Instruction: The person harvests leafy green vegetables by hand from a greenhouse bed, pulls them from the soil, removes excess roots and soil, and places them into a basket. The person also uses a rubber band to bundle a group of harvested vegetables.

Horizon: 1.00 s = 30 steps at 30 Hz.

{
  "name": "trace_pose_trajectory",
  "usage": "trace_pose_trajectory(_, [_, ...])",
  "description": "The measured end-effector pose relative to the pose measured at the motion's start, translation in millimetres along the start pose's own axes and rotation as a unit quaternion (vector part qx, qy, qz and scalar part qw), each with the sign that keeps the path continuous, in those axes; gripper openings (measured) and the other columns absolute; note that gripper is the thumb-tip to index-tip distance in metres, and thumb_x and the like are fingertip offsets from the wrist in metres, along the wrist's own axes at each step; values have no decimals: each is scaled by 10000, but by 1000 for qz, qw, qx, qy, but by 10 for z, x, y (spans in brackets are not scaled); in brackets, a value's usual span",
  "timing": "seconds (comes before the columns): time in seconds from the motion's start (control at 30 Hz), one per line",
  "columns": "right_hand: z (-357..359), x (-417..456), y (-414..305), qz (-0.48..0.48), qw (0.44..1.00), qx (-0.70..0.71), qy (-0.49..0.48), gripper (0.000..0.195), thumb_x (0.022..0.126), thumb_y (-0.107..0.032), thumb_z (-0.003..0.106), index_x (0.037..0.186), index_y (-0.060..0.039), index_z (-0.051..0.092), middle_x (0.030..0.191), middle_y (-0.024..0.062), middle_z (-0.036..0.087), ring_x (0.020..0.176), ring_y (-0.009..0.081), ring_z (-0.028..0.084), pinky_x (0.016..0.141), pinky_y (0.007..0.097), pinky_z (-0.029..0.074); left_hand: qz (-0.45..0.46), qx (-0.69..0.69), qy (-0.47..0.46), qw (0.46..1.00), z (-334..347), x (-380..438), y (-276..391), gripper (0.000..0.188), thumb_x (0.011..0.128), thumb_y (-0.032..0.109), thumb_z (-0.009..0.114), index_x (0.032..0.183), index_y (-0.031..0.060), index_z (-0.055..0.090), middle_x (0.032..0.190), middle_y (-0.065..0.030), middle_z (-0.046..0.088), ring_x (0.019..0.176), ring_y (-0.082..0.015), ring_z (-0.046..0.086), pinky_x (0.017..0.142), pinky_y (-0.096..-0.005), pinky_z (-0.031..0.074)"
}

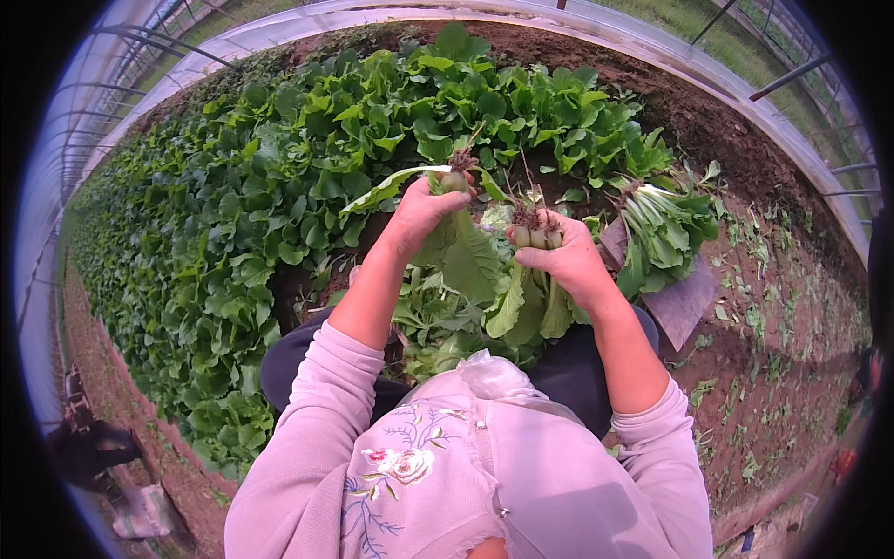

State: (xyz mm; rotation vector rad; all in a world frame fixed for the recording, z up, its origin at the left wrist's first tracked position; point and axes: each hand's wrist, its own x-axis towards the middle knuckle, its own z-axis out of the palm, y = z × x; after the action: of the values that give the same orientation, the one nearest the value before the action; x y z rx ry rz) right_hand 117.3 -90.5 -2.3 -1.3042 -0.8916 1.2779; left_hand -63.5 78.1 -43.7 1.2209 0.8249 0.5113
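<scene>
My left hand (427, 209) grips a leafy green plant (469, 258) just below its soil-covered roots, which point up; one leaf with a pale stalk juts out to the left. Close by on the right, my right hand (562, 248) is closed around several uprooted leafy greens (525, 300), roots up and leaves hanging down. The two hands are apart. Loose leaves (433, 349) lie between my knees beneath them. To the right of my right hand, a pile of pulled greens (660, 230) with white stalks rests on a flat grey-purple piece (684, 300) on the soil.
A dense bed of growing leafy greens (209, 244) spreads left and ahead. Bare soil with scattered leaves (775, 335) lies to the right. Plastic sheeting (628, 21) and metal hoops of a greenhouse curve around. A pale sack (145, 513) and dark objects sit at the lower left.
</scene>
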Motion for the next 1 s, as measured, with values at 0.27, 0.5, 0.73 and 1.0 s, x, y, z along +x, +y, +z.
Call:
trace_pose_trajectory(0.27, [141,101,227,-105,994,-29,-18,456,708,-1,772,1143,-8,632,1023,4,646,959,124,591,875,280,474,93,-199,-62,974,684,-349,10,342,919,193,642,1216,25,619,1166,-60,650,1044,-160,617,928,-323,487])
trace_pose_trajectory(0.5, [67,-17,150,-171,945,-274,46,368,701,-26,773,1047,-26,648,999,35,647,903,154,610,843,278,487,127,220,115,960,397,-835,145,289,927,157,655,1196,54,646,953,-41,703,834,-105,646,760,-269,519])
trace_pose_trajectory(0.73, [110,-43,174,-265,852,-446,62,357,655,-117,806,980,-65,667,1136,102,646,1060,326,593,912,405,493,340,400,147,838,430,-625,630,264,874,220,707,1064,42,668,981,-93,685,861,-250,667,797,-359,527])
trace_pose_trajectory(1.0, [93,-76,188,-243,824,-510,39,368,671,-148,804,1009,-96,668,1158,71,633,1056,307,583,888,421,499,196,297,50,933,436,-456,553,194,856,108,663,1037,40,677,843,-48,655,774,-108,585,731,-268,489])
